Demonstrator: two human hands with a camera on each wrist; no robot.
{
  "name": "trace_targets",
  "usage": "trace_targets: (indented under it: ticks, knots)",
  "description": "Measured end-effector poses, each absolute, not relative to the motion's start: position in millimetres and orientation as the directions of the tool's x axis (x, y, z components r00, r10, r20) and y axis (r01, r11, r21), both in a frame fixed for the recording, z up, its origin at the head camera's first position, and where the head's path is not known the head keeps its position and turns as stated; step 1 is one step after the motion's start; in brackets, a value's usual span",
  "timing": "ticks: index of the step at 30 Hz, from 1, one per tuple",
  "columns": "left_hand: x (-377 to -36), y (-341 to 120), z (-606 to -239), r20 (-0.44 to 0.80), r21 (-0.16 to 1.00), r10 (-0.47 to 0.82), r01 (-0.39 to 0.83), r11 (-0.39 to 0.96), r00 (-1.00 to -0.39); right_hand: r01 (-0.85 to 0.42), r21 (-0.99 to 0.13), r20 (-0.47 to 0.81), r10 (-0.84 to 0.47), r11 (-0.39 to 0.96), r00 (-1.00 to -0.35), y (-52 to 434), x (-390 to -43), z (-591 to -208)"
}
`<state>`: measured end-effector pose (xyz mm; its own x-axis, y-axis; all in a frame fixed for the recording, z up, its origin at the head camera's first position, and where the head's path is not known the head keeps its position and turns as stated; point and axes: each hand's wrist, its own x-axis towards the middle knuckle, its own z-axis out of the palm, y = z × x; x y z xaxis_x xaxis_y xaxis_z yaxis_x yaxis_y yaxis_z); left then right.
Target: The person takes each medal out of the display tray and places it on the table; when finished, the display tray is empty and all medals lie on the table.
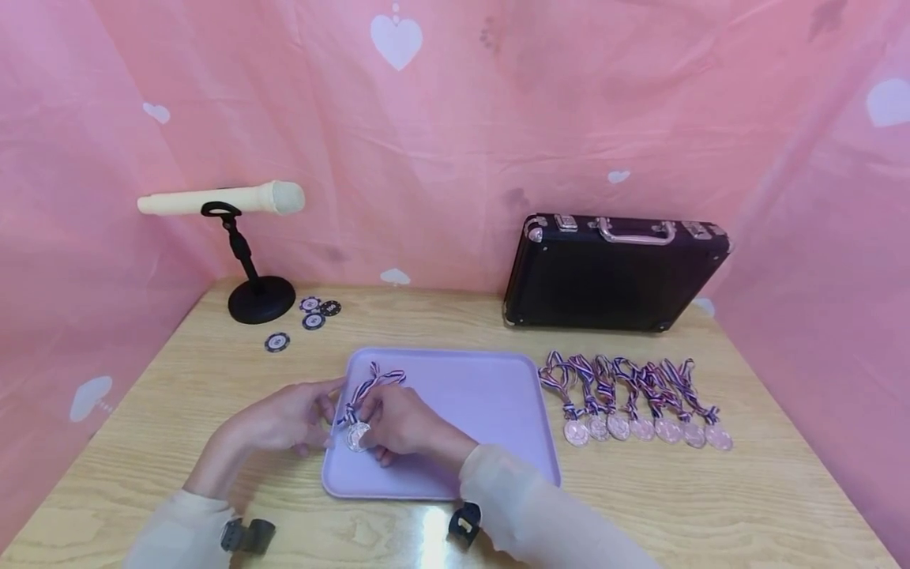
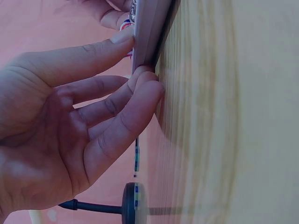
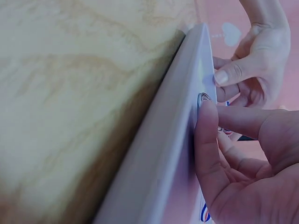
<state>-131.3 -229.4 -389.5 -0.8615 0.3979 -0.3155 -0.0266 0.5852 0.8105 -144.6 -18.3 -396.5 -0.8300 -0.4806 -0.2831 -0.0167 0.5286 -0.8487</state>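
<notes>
A silver medal [image 1: 357, 436] on a red, white and blue striped ribbon [image 1: 366, 387] lies at the left side of a lilac tray [image 1: 476, 411]. My right hand [image 1: 401, 419] reaches across the tray and pinches the medal at its edge; in the right wrist view the fingertips partly hide the medal [image 3: 203, 99]. At the tray's left edge, my left hand [image 1: 287, 415] holds the rim. The left wrist view shows the thumb on top of the rim [image 2: 145, 37] and bent fingers [image 2: 126, 116] against its outer side, low by the table.
Right of the tray, several medals [image 1: 618, 427] with striped ribbons lie in a row. A black case [image 1: 614, 276] stands behind them. At the back left are a white microphone [image 1: 213, 200] on a black stand [image 1: 261, 299] and several poker chips [image 1: 313, 321]. Pink cloth [image 1: 455, 158] hangs behind the table.
</notes>
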Motion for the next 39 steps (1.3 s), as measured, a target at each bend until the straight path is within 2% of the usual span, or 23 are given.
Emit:
trace_targets:
  ticks: [11, 23, 39]
  knots:
    - [-132.1, -223.5, -389.6, -0.351, 0.785, 0.358, -0.064, 0.617, -0.865, 0.022, -0.905, -0.261, -0.516, 0.424, -0.816, 3.3, -155.1, -397.8]
    - [-132.0, -223.2, -390.9, -0.329, 0.804, 0.373, -0.05, 0.592, -0.868, -0.012, -0.914, -0.201, -0.476, 0.406, -0.856, 40.3, -167.9, -380.5]
    - [-131.2, -226.2, -391.4, -0.337, 0.781, 0.349, -0.053, 0.623, -0.874, -0.004, -0.901, -0.163, -0.345, 0.435, -0.924, 97.6, -179.2, -364.6]
